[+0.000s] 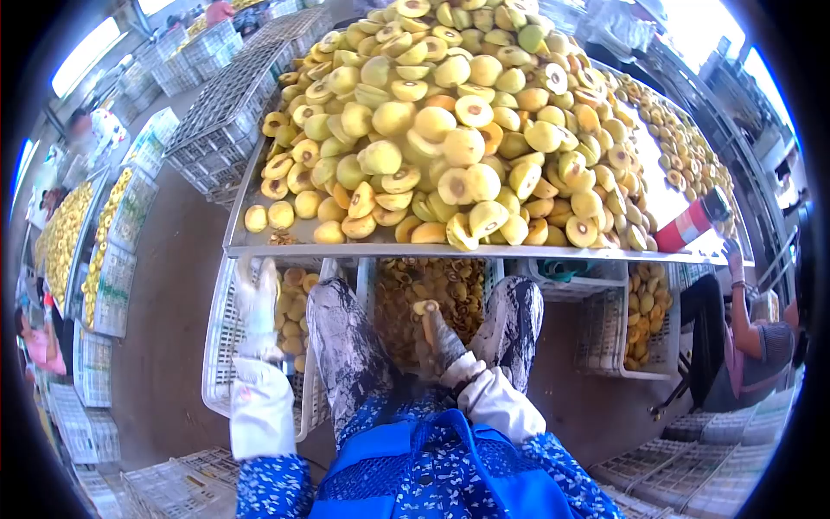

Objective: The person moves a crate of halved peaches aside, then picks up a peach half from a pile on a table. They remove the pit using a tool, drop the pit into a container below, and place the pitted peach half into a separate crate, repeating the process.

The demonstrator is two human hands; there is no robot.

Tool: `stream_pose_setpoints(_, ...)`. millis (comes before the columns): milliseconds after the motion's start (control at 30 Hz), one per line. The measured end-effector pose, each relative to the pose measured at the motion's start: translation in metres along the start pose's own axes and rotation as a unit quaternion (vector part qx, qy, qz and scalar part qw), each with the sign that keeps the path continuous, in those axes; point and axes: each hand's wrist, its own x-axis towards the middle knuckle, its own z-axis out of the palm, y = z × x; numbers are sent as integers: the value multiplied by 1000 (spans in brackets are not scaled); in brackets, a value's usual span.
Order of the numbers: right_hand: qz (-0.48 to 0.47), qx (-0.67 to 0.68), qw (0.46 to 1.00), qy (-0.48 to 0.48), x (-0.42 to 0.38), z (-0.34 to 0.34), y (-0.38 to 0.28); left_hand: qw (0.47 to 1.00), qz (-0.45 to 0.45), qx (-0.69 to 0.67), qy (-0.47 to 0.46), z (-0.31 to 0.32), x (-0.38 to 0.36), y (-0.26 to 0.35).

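Lying crosswise, a fruit piece point(425, 306) sits pinched in right fingers point(429, 323); left fingers point(268, 278) spread apart.

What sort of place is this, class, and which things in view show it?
Probably a fruit-processing workshop: halved fruit is heaped on a metal table, stacked crates stand nearby, and another person sits at right.

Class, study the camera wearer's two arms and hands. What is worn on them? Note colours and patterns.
The blue sleeves carry a small white pattern. White covers wrap both forearms. The left hand appears to wear a pale glove, though it is blurred; the right hand appears to have a greyish covering, its details unclear.
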Motion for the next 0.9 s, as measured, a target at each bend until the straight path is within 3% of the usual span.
stream_pose_setpoints(100, 37, -9, 999, -24, -5, -6, 9, 942, 164, 285, -70, 29, 32, 42)
stream_pose_setpoints(167, 60, -46, 997, 0, -10, -3, -1, 865, 130, 397, -277, 60, 54, 53)
stream_pose_setpoints(233, 2, -6, 998, -66, -19, -4, -10, 854, 66, 329, -398, 85, 68, 49)
stream_pose_setpoints(300, -111, -8, 990, -91, -12, -9, -1, 854, 118, 316, -396, 102, 83, 21)
stream_pose_setpoints(333, -365, -160, 915, -58, -8, 0, -1, 860, 137, 304, -387, 104, 83, 22)
stream_pose_setpoints(433, -433, -441, 783, 68, -48, -1, -33, 900, 142, 285, -299, 97, 73, 27)
stream_pose_setpoints(467, -393, -491, 772, 90, -70, 11, -50, 919, 122, 277, -254, 92, 69, 30)
stream_pose_setpoints(500, -414, -475, 767, 123, -65, 14, -50, 935, 100, 269, -210, 87, 65, 33)
stream_pose_setpoints(533, -431, -459, 762, 154, -54, 17, -43, 981, 86, 115, -128, 84, 58, 35)
stream_pose_setpoints(567, -442, -444, 757, 185, -41, 14, -31, 992, 17, -77, -101, 89, 70, 4)
stream_pose_setpoints(600, -376, -389, 833, 120, -12, 1, -20, 947, -73, -276, -144, 77, 54, 30)
stream_pose_setpoints(633, -295, -322, 897, 67, 17, -12, -9, 854, -154, -463, -178, 65, 36, 58)
stream_pose_setpoints(667, -208, -259, 943, 34, 46, -24, 1, 745, -249, -576, -224, 64, 28, 47)
stream_pose_setpoints(733, -367, -242, 896, 64, 28, -20, 23, 785, -244, -533, -201, 73, -15, 50)
stream_pose_setpoints(767, -374, -300, 876, 59, 1, -9, 5, 692, -352, -607, -169, 75, -28, 59)
stream_pose_setpoints(833, -397, -362, 842, 40, -25, 3, -16, 734, -331, -547, -228, 83, -48, 49)
stream_pose_setpoints(867, -417, -366, 832, 26, -30, 6, -20, 818, -308, -454, -175, 93, -62, 56)
stream_pose_setpoints(900, -435, -371, 820, 12, -32, 7, -22, 801, -337, -469, -157, 97, -74, 66)
